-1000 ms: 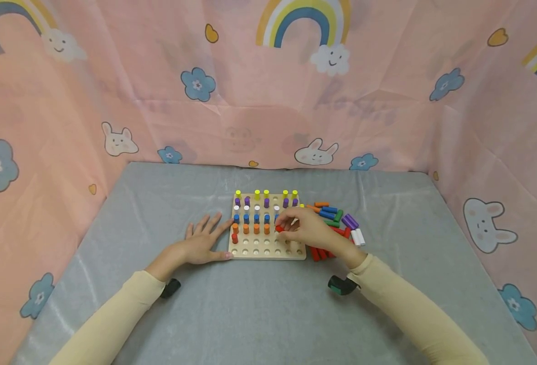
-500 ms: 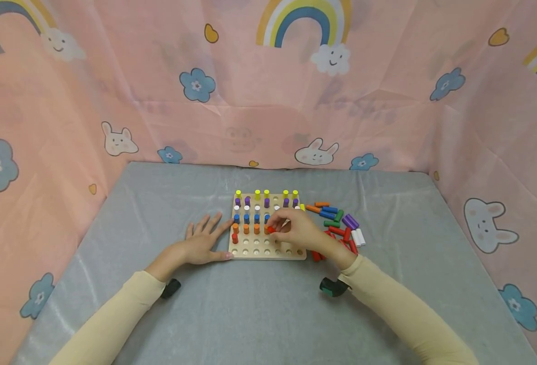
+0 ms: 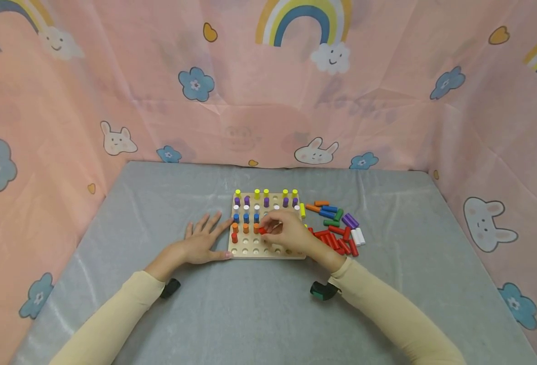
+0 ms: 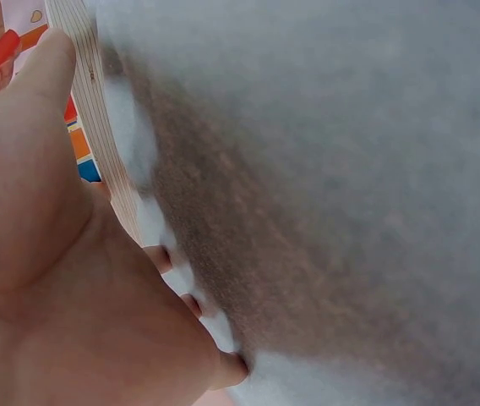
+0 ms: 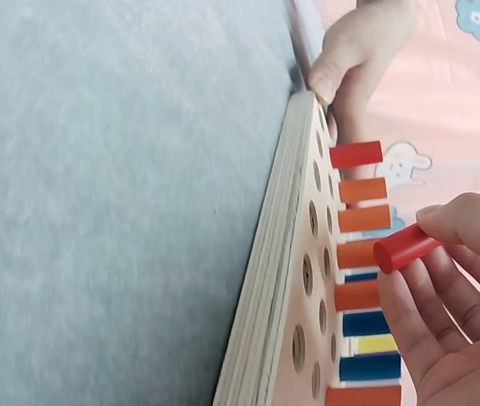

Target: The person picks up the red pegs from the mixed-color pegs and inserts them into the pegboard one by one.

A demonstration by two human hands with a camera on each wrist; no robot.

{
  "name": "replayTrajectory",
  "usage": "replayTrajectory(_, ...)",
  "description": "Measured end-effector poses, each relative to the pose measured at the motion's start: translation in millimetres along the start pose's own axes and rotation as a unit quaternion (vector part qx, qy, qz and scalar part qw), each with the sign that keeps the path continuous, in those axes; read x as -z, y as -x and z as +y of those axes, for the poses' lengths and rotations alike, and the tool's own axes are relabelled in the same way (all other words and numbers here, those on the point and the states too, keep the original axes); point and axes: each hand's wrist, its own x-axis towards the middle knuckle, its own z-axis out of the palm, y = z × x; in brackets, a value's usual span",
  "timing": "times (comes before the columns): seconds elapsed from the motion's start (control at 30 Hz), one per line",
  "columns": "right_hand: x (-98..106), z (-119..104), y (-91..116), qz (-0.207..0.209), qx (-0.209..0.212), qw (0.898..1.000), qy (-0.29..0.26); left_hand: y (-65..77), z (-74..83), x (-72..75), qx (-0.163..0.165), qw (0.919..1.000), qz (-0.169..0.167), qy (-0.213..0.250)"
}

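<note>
My right hand [image 3: 286, 233] pinches a red peg [image 5: 405, 247] between thumb and fingers, tilted above the holes of the wooden pegboard [image 3: 268, 257]. Spread out flat, my left hand [image 3: 200, 245] touches the board's left edge with thumb and a fingertip. Another red peg [image 3: 234, 238] stands in the leftmost hole of its row. Behind it rise rows of orange pegs [image 3: 245, 228], blue pegs [image 3: 246, 218], white pegs [image 3: 246, 208], purple pegs [image 3: 266, 202] and yellow pegs [image 3: 257, 194]. My right hand hides part of the board's right side.
Right of the board lie loose pegs: several red pegs [image 3: 332, 241], two white pegs [image 3: 357, 236], purple pegs [image 3: 350, 220], green pegs [image 3: 331, 223], blue pegs [image 3: 327, 214] and orange pegs [image 3: 321, 203]. Grey cloth [image 3: 232, 314] covers the table; a pink printed curtain [image 3: 250, 116] surrounds it.
My right hand has moved left across the board with the red peg, uncovering more of the loose red pegs. The left hand has stayed in place.
</note>
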Motion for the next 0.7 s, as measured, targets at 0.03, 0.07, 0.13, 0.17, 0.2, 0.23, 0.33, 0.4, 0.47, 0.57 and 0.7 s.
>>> replayTrajectory(0.03, -1, -1, 0, 0.001, -0.003, 1.0, -0.005, 0.2, 0.3, 0.2, 0.0, 1.0, -0.001, 0.0)
replayTrajectory(0.07, -3, -1, 0, 0.003, -0.006, 1.0, -0.009, 0.4, 0.4, 0.4, 0.0, 1.0, -0.001, 0.001)
replayTrajectory(0.13, -5, 0, -1, 0.004, -0.012, 1.0, -0.018, 0.7, 0.7, 0.7, 0.0, 1.0, -0.002, 0.002)
replayTrajectory(0.17, -7, 0, -1, 0.005, -0.015, 1.0, -0.02, 0.7, 0.8, 0.8, 0.0, 1.0, -0.002, 0.002)
replayTrajectory(0.2, -8, 1, -1, 0.007, -0.018, 1.0, -0.022, 0.8, 0.8, 0.7, 0.0, 1.0, -0.001, 0.001)
replayTrajectory(0.23, -9, 1, -1, 0.008, -0.02, 1.0, -0.023, 0.7, 0.8, 0.6, 0.0, 1.0, -0.001, 0.002)
replayTrajectory(0.33, -12, 1, -1, 0.015, -0.019, 0.999, -0.025, 0.5, 0.7, 0.2, 0.0, 1.0, -0.001, 0.001)
replayTrajectory(0.4, -14, 1, -2, 0.021, -0.014, 0.999, -0.026, 0.3, 0.5, -0.2, 0.0, 1.0, -0.001, 0.0)
replayTrajectory(0.47, -17, 2, -2, 0.029, -0.008, 0.999, -0.026, 0.2, 0.3, -0.5, 0.0, 1.0, -0.001, -0.001)
replayTrajectory(0.57, -21, 2, -2, 0.04, -0.001, 0.999, -0.028, 0.0, 0.2, -0.7, 0.0, 1.0, -0.001, -0.001)
replayTrajectory(0.7, -25, 1, -1, 0.05, -0.003, 0.998, -0.031, 0.1, 0.4, -0.5, 0.001, 1.0, -0.002, 0.001)
